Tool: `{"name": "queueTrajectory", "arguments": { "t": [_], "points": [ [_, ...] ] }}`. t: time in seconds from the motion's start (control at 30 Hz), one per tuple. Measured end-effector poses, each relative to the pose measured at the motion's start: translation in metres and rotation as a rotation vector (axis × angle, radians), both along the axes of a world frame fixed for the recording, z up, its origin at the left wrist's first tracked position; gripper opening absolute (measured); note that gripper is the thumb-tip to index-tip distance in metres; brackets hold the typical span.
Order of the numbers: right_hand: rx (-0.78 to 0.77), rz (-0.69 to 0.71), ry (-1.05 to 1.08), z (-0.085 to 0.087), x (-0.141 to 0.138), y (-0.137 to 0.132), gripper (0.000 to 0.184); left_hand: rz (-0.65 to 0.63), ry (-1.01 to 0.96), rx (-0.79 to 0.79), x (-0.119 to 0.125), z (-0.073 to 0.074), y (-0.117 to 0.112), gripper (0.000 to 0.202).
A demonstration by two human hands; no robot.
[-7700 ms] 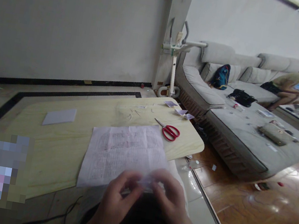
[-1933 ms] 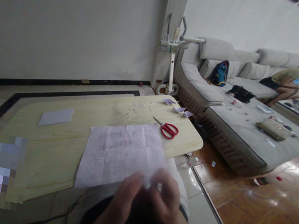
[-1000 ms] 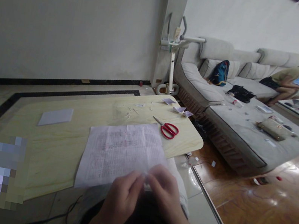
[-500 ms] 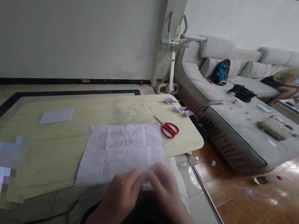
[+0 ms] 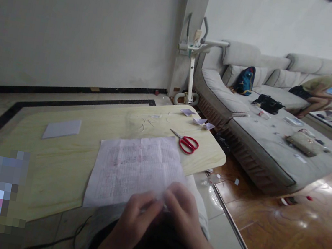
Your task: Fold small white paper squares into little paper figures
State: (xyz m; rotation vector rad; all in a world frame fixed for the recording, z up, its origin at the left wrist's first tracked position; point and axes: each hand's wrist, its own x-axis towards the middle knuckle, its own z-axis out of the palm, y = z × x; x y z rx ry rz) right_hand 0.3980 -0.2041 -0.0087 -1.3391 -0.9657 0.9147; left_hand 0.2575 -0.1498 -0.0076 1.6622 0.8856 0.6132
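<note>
My left hand (image 5: 140, 213) and my right hand (image 5: 183, 204) meet above the near edge of the table, fingers closed and pinching. Between the fingertips shows a small piece of pale paper (image 5: 159, 195), blurred and mostly hidden. Just beyond my hands, a large creased printed sheet (image 5: 133, 170) lies flat. Red-handled scissors (image 5: 186, 143) rest to its right, blades pointing away to the left. Several small folded paper shapes (image 5: 198, 121) sit at the far right corner. Thin paper strips (image 5: 143, 127) are scattered behind the sheet.
On the left of the wooden table (image 5: 58, 174) lies a stack of white paper (image 5: 62, 129). A grey sofa (image 5: 279, 135) with bags stands at the right, where a person (image 5: 316, 88) sits. An exercise machine (image 5: 192, 65) stands by the wall.
My left hand has shifted slightly, its fingers turning at the small paper. My right hand stays nearly in place. The things on the table have not moved.
</note>
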Motion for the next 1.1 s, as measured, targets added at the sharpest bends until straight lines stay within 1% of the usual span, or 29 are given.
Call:
{"name": "queueTrajectory", "arguments": {
  "t": [0.1, 0.2, 0.27, 0.33, 0.37, 0.43, 0.5, 0.6, 0.67, 0.73, 0.83, 0.93, 1.03, 1.1],
  "points": [
    [-0.009, 0.056, -0.029, -0.001, 0.002, 0.002, 0.031, 0.107, -0.005, 0.029, -0.002, -0.01, -0.002, 0.027],
    [-0.034, 0.071, -0.051, -0.004, 0.002, 0.003, 0.033, 0.131, 0.033, 0.044, -0.005, -0.019, -0.005, 0.023],
    [-0.074, 0.108, -0.031, -0.006, 0.001, 0.001, 0.037, 0.17, 0.034, 0.038, -0.007, -0.024, -0.005, 0.02],
    [-0.106, 0.152, -0.006, -0.006, -0.001, -0.001, 0.04, 0.213, 0.017, 0.008, -0.009, -0.027, -0.004, 0.023],
    [-0.112, 0.167, 0.003, -0.006, -0.002, -0.002, 0.041, 0.212, 0.015, -0.02, -0.01, -0.028, -0.004, 0.024],
    [-0.117, 0.18, 0.029, -0.004, -0.002, -0.005, 0.043, 0.202, 0.007, -0.083, -0.011, -0.025, -0.002, 0.023],
    [-0.129, 0.185, 0.105, -0.002, -0.002, -0.006, 0.044, 0.174, -0.02, -0.139, -0.009, -0.019, -0.001, 0.025],
    [-0.153, 0.227, 0.304, -0.001, -0.003, -0.007, 0.045, 0.056, -0.091, -0.232, -0.002, -0.008, -0.002, 0.04],
    [-0.131, 0.242, 0.413, -0.003, -0.005, -0.006, 0.044, 0.051, -0.18, -0.316, 0.004, -0.005, -0.003, 0.046],
    [-0.095, 0.225, 0.461, -0.005, -0.008, -0.006, 0.044, 0.069, -0.257, -0.419, 0.01, -0.006, -0.005, 0.048],
    [-0.058, 0.193, 0.43, -0.005, -0.009, -0.006, 0.045, 0.088, -0.336, -0.595, 0.014, -0.008, -0.007, 0.05],
    [-0.028, 0.201, 0.347, -0.002, -0.007, -0.006, 0.043, 0.102, -0.39, -0.73, 0.015, -0.005, -0.008, 0.051],
    [-0.01, 0.222, 0.2, 0.001, -0.004, -0.006, 0.044, 0.106, -0.391, -0.792, 0.015, 0.001, -0.009, 0.051],
    [0.003, 0.208, 0.074, 0.0, -0.002, -0.006, 0.046, 0.106, -0.375, -0.791, 0.014, 0.003, -0.009, 0.05]
  ]
}}
